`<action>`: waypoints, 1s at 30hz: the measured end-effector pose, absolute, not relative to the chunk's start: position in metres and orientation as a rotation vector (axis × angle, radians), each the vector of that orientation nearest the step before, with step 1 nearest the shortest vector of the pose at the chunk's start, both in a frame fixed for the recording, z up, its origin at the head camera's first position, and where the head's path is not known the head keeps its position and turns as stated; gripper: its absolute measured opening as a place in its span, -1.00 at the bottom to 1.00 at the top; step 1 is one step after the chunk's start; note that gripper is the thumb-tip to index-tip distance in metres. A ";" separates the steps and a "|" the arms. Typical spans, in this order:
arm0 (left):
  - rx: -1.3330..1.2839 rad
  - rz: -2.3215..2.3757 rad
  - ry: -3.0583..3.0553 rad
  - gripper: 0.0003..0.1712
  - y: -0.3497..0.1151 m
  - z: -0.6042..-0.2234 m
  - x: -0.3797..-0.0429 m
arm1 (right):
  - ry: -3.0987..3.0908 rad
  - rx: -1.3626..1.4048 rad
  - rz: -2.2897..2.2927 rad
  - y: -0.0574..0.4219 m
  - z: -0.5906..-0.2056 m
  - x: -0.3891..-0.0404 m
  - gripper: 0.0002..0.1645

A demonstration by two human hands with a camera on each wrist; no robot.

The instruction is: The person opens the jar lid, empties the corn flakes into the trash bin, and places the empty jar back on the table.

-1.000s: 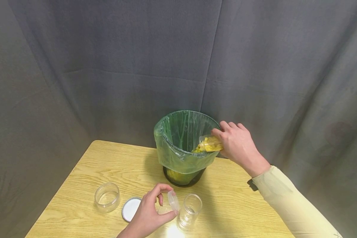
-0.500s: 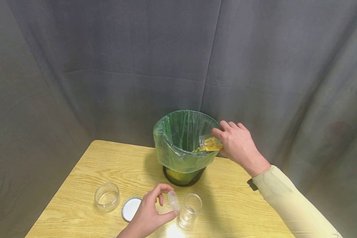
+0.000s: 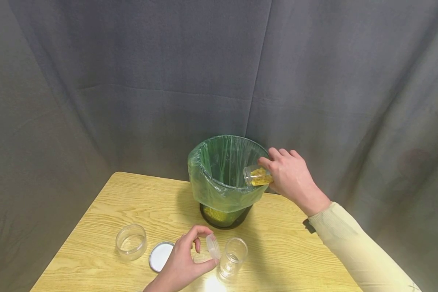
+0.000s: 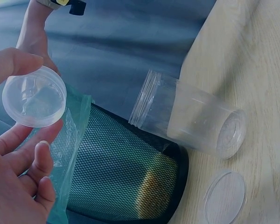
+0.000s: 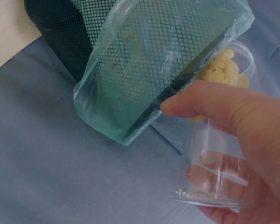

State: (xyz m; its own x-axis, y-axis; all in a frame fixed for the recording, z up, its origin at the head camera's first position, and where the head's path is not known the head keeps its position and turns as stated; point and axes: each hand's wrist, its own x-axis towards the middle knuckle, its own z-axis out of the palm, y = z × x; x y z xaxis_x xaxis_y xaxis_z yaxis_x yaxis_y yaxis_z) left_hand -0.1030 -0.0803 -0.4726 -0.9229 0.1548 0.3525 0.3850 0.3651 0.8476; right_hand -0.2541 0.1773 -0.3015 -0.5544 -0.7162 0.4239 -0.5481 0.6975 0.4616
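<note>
My right hand (image 3: 290, 176) grips a clear jar (image 3: 248, 175), tipped sideways with its mouth over the bin's right rim. Crumbly yellow pieces (image 5: 221, 72) lie near the jar's mouth in the right wrist view, while its base end holds only a few crumbs. Between thumb and fingers, my left hand (image 3: 184, 259) pinches a translucent lid (image 4: 35, 95) above the table. A black mesh bin (image 4: 126, 168) with a green plastic liner (image 3: 219, 197) stands at the table's far side. Just right of the left hand, a second clear jar (image 3: 234, 257) stands upright, uncapped and without contents.
On the left of the wooden table (image 3: 138, 194) sits a low, wide clear container (image 3: 131, 242). Beside it lies a white disc lid with a grey rim (image 3: 160, 256). A clear lid (image 4: 225, 198) rests near the upright jar. Grey curtains (image 3: 160, 81) hang behind and beside the table.
Yellow pieces have poured out of the right hand's jar into the bin, leaving less inside; the stream at its mouth has stopped. The left hand and its lid have stayed in place.
</note>
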 end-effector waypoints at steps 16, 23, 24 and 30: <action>-0.474 -1.606 -2.415 -0.38 -0.081 -0.475 -0.102 | -2.311 0.962 -0.400 0.176 -0.302 -0.257 -0.52; -0.476 -1.605 -2.421 -0.37 -0.081 -0.476 -0.102 | -2.313 0.961 -0.425 0.175 -0.302 -0.257 -0.54; -0.472 -1.605 -2.423 -0.37 -0.081 -0.476 -0.102 | -2.314 0.962 -0.431 0.175 -0.302 -0.257 -0.53; -0.456 -1.605 -2.435 -0.37 -0.081 -0.477 -0.101 | -2.312 0.966 -0.445 0.172 -0.302 -0.257 -0.52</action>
